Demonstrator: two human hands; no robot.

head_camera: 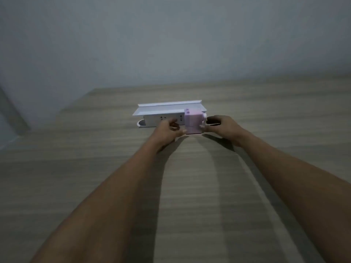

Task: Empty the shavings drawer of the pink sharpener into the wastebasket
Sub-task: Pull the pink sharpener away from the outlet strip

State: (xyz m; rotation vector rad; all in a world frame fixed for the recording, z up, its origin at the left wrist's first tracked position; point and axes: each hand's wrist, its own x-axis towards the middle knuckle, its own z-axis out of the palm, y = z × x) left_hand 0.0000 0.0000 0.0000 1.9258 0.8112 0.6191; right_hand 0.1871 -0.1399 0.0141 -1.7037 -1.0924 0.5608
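The pink sharpener [193, 121] is a small boxy block standing on the wooden table, in front of a white power strip. My left hand [169, 128] reaches its left side, thumb and fingertips touching the lower left corner. My right hand [218, 125] comes in from the right, its fingertips at the lower right edge by the crank side. Both hands pinch the block between them. The picture is blurred, so the shavings drawer is not distinguishable. No wastebasket is in view.
A white power strip [161, 119] lies in a white holder tray [167, 108] just behind the sharpener. The wooden table [180, 186] stretches toward me; its left edge [72, 105] runs diagonally. A grey wall [171, 35] stands behind.
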